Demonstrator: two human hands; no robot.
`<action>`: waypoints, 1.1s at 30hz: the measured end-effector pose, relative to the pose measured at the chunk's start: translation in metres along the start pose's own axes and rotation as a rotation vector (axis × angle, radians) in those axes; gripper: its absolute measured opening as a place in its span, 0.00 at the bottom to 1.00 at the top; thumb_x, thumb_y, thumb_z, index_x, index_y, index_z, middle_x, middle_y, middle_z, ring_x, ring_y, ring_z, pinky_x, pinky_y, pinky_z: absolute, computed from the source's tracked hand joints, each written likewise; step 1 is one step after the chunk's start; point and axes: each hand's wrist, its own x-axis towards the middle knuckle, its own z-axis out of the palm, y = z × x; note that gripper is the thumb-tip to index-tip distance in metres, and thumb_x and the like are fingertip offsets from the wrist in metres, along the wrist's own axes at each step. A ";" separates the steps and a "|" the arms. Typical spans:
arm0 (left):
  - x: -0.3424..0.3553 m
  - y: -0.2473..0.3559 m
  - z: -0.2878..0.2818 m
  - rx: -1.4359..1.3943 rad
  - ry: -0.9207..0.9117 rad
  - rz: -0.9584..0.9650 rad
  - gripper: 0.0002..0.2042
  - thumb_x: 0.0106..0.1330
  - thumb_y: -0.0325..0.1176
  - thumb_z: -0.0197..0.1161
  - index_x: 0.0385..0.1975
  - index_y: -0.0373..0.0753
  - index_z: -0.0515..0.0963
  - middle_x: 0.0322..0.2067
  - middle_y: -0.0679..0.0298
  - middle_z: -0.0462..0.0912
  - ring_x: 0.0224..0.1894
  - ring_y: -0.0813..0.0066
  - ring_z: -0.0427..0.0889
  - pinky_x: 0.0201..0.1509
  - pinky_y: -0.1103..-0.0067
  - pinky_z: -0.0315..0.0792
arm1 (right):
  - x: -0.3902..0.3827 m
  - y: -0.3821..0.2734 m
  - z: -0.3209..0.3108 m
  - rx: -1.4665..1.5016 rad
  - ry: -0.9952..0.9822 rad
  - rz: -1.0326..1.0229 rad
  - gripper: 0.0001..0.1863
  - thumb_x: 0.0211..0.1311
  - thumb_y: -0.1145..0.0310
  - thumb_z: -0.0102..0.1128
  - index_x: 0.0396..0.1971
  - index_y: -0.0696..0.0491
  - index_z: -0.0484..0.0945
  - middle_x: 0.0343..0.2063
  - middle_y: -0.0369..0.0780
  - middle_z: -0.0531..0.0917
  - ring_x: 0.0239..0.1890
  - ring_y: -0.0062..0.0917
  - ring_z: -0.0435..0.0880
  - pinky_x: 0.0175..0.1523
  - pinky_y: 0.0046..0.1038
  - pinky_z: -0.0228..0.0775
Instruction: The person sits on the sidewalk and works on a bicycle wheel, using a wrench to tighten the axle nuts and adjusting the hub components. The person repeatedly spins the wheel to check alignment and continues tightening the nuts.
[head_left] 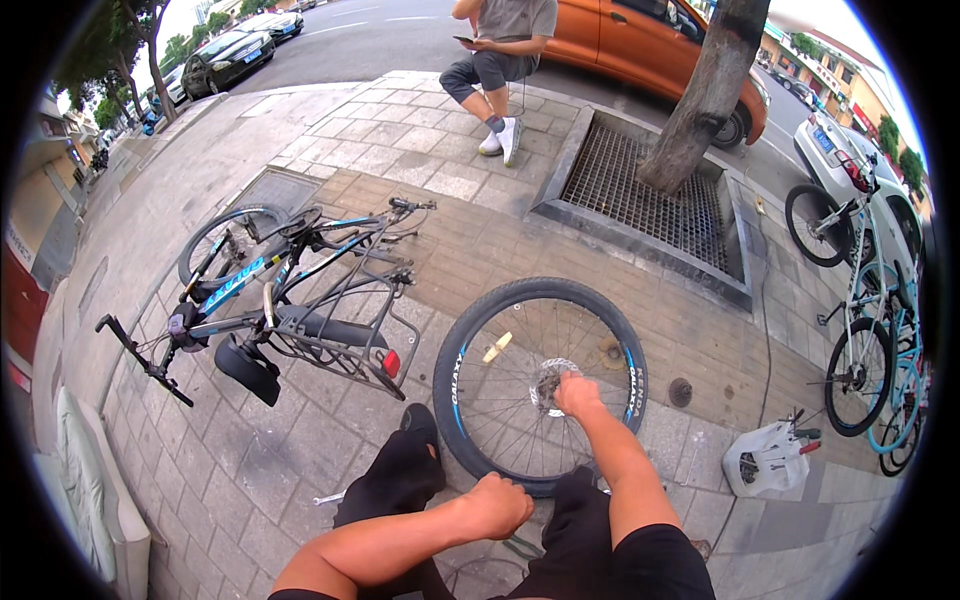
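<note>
Bicycle wheel (pixel 541 385) and tyre took up the centre of the frame, off the bike and just before the person's knees; I could not tell whether it lay flat or tipped. The right hand (pixel 577 395) was at the hub, mostly curled, fingertips against or just above the toothed middle inside the brake disc (pixel 537 394); whether it pinched anything there was hidden from me. The left hand (pixel 497 507) was bent into a loose fist by the lower rim, its fingers turned under, so I could not tell how tightly it was closed or whether it held something.

To my eye the step in hand was work at the hub, and the next move called for a steady wheel and fingers kept off the disc's face.

Room was tightest at the bottom, where dark trousers (pixel 392 480) crowded the tyre. To the left, the bike frame (pixel 285 290) lay on its side, its rear rack (pixel 345 345) near the tyre with a strip of paving between. Rightward, paving ran to a white tool bucket (pixel 748 478); above, brown slabs reached the raised edge of the tree grate (pixel 650 190).
</note>
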 end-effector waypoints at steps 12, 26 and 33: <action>0.000 0.003 0.001 0.025 -0.043 -0.009 0.10 0.61 0.33 0.62 0.39 0.38 0.85 0.40 0.54 0.87 0.43 0.56 0.88 0.45 0.63 0.77 | -0.002 -0.011 -0.018 -0.020 -0.179 0.005 0.23 0.71 0.54 0.49 0.52 0.56 0.81 0.50 0.49 0.86 0.55 0.42 0.85 0.59 0.43 0.76; 0.009 0.001 0.009 0.018 -0.064 0.020 0.11 0.63 0.36 0.58 0.37 0.37 0.83 0.37 0.57 0.86 0.41 0.59 0.86 0.42 0.65 0.74 | 0.012 -0.003 -0.013 -0.058 -0.220 -0.051 0.25 0.69 0.53 0.54 0.56 0.57 0.74 0.52 0.51 0.84 0.56 0.43 0.83 0.60 0.43 0.76; 0.003 -0.002 0.007 0.030 -0.046 0.013 0.11 0.63 0.35 0.58 0.37 0.37 0.83 0.37 0.56 0.86 0.41 0.59 0.86 0.43 0.65 0.74 | 0.004 -0.007 -0.029 0.040 -0.172 -0.019 0.26 0.70 0.49 0.51 0.52 0.55 0.81 0.51 0.51 0.85 0.55 0.43 0.84 0.58 0.42 0.77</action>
